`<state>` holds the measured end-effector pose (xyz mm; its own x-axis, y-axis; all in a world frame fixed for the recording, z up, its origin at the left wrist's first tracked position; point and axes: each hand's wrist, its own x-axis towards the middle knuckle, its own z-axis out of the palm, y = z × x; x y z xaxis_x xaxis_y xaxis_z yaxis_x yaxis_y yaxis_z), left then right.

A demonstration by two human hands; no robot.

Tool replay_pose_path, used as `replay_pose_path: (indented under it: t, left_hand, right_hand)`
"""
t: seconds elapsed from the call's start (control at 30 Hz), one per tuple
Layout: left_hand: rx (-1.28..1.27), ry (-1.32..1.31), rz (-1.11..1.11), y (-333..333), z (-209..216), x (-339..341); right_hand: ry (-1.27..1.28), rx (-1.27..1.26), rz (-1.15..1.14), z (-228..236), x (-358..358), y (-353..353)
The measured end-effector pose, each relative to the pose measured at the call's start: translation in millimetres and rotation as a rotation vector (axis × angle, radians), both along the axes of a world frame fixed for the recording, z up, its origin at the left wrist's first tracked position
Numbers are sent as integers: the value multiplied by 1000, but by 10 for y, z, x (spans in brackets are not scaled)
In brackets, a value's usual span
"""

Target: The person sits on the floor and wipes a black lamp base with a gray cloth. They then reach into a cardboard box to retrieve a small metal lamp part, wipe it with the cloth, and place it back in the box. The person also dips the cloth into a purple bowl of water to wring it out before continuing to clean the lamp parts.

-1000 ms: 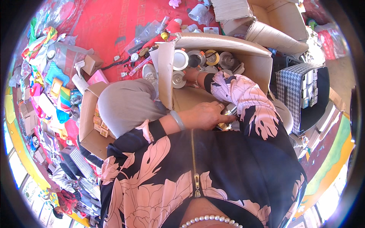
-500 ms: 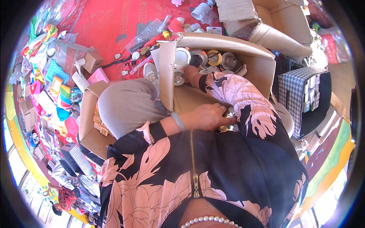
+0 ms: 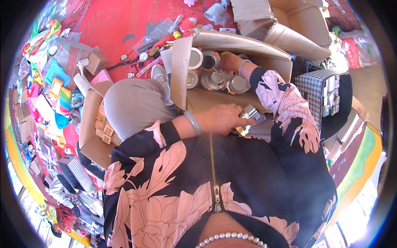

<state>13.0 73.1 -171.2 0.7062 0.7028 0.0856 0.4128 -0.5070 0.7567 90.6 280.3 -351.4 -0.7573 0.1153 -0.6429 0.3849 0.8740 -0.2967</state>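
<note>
My right hand [image 3: 230, 64] is inside the large open cardboard box [image 3: 180, 76], reaching in among round metal-rimmed light fittings [image 3: 215, 79]. Its fingers curl down at the far side of the group, and what lies under them is hidden. Beside it stand a white-faced round fitting [image 3: 194, 58] and a dark-centred one [image 3: 209, 62]. Close to my body, at the box's near edge, my left hand [image 3: 225, 119] is closed around a small shiny silver-and-gold piece [image 3: 250, 113]. My sleeve and jacket front hide part of that piece's surroundings.
To the left stands an open carton [image 3: 93, 142] holding small boxes [image 3: 103, 130]. Another open carton [image 3: 300, 20] sits at the far right. A houndstooth-patterned bin [image 3: 310, 89] with small white boxes is on my right. Loose clutter covers the red floor sheet [image 3: 111, 37].
My right hand has moved right and farther into the box, uncovering more round fittings. My left hand stays near my body, and more of the shiny piece in it shows.
</note>
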Motion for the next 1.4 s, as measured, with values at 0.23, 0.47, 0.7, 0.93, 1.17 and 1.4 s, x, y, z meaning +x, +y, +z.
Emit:
replay_pose_path:
  t: [0.23,0.47,0.7,0.93,1.17,1.4]
  left_hand:
    - [-27,-12,-30,4,76,-34]
    - [-18,-55,-14,-16,52,-65]
    - [-26,-44,-4,-25,-2,-4]
    - [-25,-45,-15,12,60,-46]
    - [-32,-38,-2,-6,28,-33]
    - [-32,-38,-14,23,16,-8]
  right_hand:
    - [49,108,-213,367,151,-813]
    - [-37,237,-98,112,74,-1007]
    - [129,-219,-548,399,307,-531]
    - [122,-1103,-1187,399,220,-504]
    - [402,-1074,-1448,174,-253,-571]
    - [659,-530,-922,-1086,-220,-298]
